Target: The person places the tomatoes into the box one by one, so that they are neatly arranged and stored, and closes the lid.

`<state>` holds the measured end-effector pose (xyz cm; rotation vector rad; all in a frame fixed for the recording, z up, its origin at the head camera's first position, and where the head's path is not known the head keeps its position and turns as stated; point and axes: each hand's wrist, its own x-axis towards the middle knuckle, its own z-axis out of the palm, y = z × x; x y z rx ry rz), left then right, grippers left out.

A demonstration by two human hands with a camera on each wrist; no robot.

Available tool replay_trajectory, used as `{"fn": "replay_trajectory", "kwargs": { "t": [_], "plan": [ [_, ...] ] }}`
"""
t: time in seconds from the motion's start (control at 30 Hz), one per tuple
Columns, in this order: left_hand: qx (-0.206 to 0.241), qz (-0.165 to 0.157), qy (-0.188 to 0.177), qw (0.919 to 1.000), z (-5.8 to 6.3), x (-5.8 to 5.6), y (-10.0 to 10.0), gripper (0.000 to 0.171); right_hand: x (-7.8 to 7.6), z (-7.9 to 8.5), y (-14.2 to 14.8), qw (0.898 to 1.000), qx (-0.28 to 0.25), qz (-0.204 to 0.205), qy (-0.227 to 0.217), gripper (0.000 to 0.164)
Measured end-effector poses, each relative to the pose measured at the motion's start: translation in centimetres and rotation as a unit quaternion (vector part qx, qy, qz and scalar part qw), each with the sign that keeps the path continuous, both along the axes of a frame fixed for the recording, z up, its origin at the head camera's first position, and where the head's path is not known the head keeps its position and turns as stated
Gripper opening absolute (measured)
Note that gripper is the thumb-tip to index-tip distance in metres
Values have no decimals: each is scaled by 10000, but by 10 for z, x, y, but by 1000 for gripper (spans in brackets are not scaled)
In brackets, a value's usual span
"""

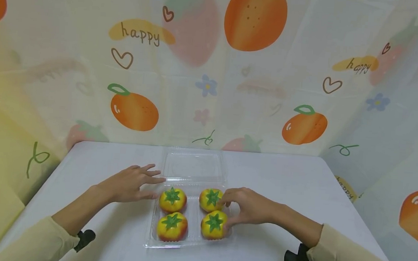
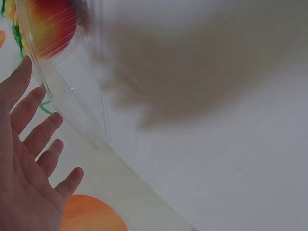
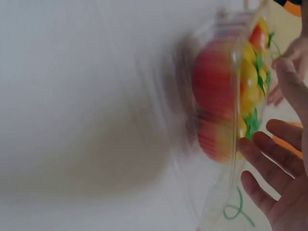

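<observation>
An open clear plastic clamshell box lies on the table with its lid folded back. In it sit several yellow-red toy persimmons with green star-shaped tops, in two columns: upper left, lower left, upper right, lower right. My left hand is at the box's left rim, fingers spread and holding nothing. At the right rim, my right hand has its thumb beside the lower right persimmon and its fingertips by the upper one. Its fingers look loosely bent and spread in the right wrist view.
The white table extends to both sides of the box. Behind it hangs a cloth printed with oranges, hearts and lettering. Dark wrist devices sit by the left cuff and the right cuff.
</observation>
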<state>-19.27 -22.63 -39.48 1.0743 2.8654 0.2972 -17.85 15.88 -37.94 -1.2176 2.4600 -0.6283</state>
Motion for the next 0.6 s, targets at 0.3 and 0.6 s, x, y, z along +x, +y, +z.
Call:
{"fn": "replay_trajectory", "kwargs": {
  "t": [0.3,0.6],
  "plan": [
    [317,399,-162,9986,6,-10,-4,50,-44,-4,11,9921,-720,-980,317,50],
    [1879,1575,-971,9646,-8,-33,-4,63,-72,-27,4,9769,-868,-1916,-371,61]
  ]
}}
